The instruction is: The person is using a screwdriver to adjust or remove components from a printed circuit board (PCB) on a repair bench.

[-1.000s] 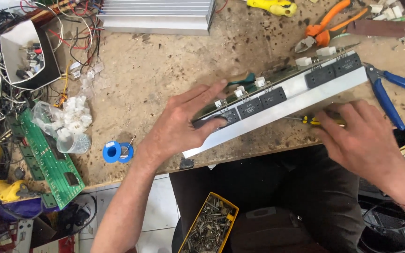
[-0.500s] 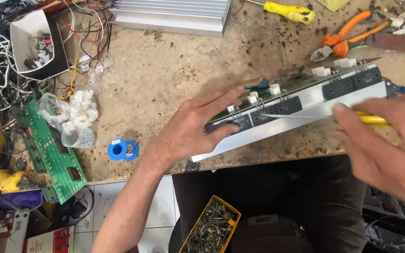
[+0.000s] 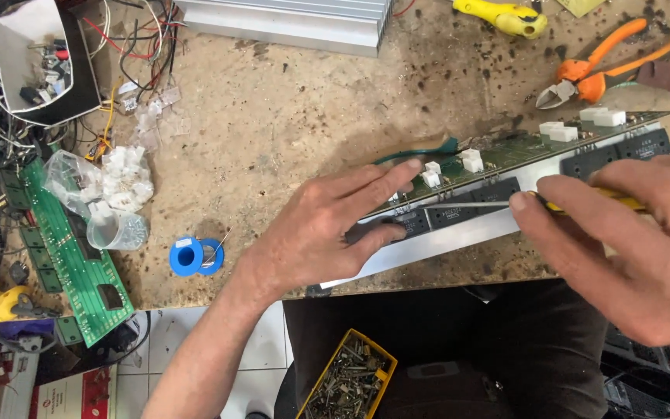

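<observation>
Red-white box point(image 3: 71, 392) bottom-left on floor, yellow tray of screws point(image 3: 348, 380) below bench. Long circuit board point(image 3: 505, 186) at bench edge, long axis rising rightward. Left hand point(image 3: 327, 233) pressing flat, fingers spread. Right hand point(image 3: 630, 248) pinching yellow screwdriver point(image 3: 505, 203), tip pointing left.

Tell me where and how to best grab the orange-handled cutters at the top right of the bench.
Take the orange-handled cutters by the two handles, coming from the upper right. The handles splay that way with bare bench between them, while the metal jaws point down-left toward the circuit board.
</observation>
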